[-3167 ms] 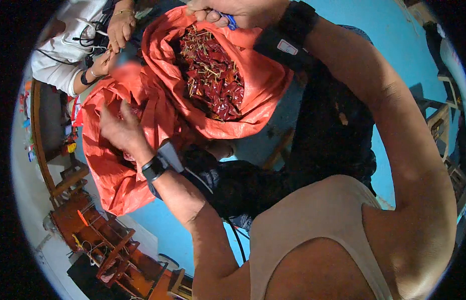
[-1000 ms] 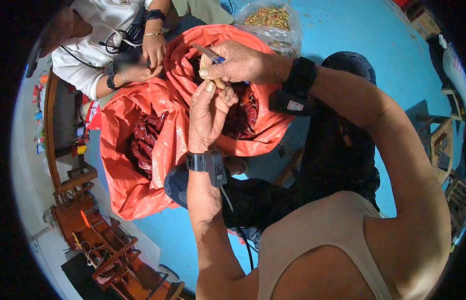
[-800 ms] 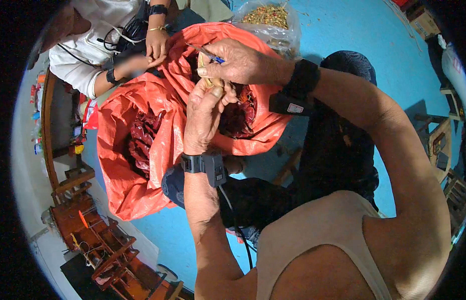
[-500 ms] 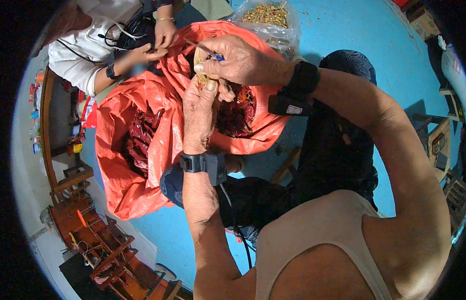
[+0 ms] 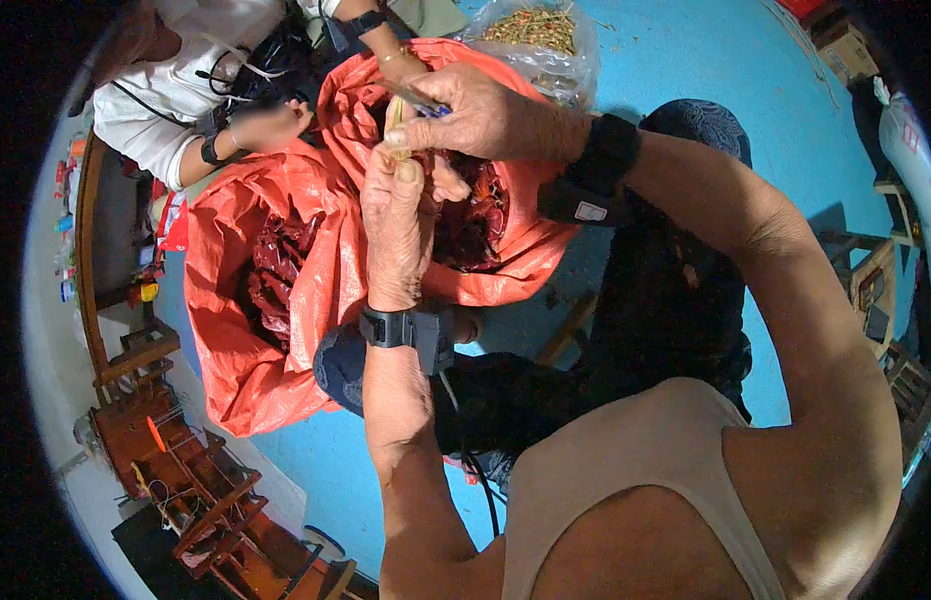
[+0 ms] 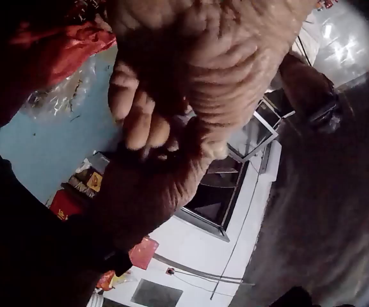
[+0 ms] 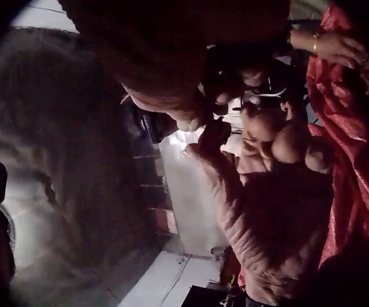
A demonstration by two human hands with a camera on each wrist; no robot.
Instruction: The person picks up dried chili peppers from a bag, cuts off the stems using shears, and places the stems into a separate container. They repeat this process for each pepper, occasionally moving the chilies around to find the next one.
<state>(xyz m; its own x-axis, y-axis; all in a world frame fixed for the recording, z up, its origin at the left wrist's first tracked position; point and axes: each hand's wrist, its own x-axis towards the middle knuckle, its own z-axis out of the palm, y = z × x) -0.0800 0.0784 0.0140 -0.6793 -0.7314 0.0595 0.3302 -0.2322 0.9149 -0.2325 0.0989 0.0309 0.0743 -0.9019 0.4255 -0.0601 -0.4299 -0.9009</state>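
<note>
Both hands meet above the far part of the right red woven sack (image 5: pixel 530 245), which holds dried red chillies (image 5: pixel 480 225). My left hand (image 5: pixel 397 225), fingers curled, pinches a small dark red dried chilli (image 7: pixel 216 134); its pale stem end shows between the thumbs in the head view. In my right hand (image 5: pixel 475 115) is a blue-handled tool with a grey metal blade (image 5: pixel 413 97), gripped with the thumb low against the left fingertips. The left wrist view shows the curled fingers (image 6: pixel 147 128) in shadow, the held piece hidden.
A second red sack (image 5: pixel 220 330) of chillies (image 5: pixel 275 270) stands at the left. Another person's hand (image 5: pixel 400 65) reaches to the right sack's rim. Beyond lies a clear plastic bag (image 5: pixel 575 70) of stems. Wooden stools (image 5: pixel 215 500) stand at lower left.
From over the left sack, my left hand has come up to meet my right hand, which moved in from the far rim. The other person's hand has since moved over to the right sack.
</note>
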